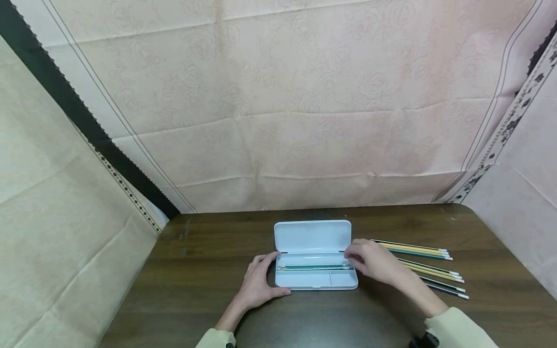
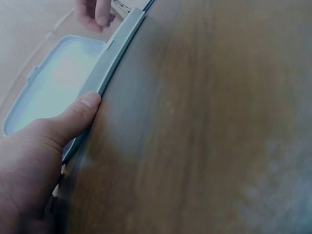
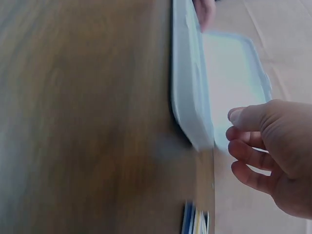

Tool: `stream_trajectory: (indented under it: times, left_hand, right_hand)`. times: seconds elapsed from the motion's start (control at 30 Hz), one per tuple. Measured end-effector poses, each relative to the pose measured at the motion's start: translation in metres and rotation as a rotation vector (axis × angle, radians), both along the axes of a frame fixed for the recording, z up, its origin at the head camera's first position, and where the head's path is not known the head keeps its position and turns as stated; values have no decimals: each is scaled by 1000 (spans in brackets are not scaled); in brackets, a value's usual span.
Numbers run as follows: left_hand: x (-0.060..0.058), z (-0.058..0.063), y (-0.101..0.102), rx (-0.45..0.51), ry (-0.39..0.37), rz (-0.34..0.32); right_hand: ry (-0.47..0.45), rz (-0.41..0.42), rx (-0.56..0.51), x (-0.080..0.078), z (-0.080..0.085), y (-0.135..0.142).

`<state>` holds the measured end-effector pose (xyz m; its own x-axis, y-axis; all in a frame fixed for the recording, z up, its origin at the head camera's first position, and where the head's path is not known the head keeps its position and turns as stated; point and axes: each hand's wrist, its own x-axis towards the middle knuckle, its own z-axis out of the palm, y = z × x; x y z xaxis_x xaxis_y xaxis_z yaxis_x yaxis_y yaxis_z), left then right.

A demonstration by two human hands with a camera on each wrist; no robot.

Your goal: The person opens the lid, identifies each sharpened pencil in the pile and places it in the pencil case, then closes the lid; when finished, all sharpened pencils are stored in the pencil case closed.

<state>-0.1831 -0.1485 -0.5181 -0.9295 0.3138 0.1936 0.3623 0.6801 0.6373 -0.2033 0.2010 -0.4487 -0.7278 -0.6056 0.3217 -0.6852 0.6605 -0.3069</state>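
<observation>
A light blue pencil case (image 1: 304, 280) lies on the table with its lid (image 1: 312, 237) raised at the back. Green pencils (image 1: 313, 267) lie lengthwise inside it. My left hand (image 1: 256, 285) grips the case's left end, thumb (image 2: 83, 109) against the front wall and fingers by the back left corner. Over the right end hovers my right hand (image 1: 370, 258), its fingers loosely bent. In the right wrist view, nothing shows between the right thumb and fingers (image 3: 251, 153), which are apart from the case.
Right of the case, loose pencils lie in groups: a yellow and green group (image 1: 417, 250) at the back, yellow ones (image 1: 435, 269) in the middle, dark ones (image 1: 446, 288) nearer. A patterned cloth (image 1: 304, 121) hangs behind the brown wooden table (image 1: 209, 270).
</observation>
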Motion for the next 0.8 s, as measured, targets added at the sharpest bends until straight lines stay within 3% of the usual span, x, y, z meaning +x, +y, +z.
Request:
stream_trajectory:
  times: [0.17,0.43,0.8]
  left_hand:
    - [0,2,0,10,-6,-4]
    - [0,2,1,10,-8,-5]
    - [0,2,1,9,-15,-3]
  right_hand:
    - [27,-72,-46,2,2,42]
    - [237,-93,-141,9,-10,102]
    - [254,-240,-61,16,-24,155]
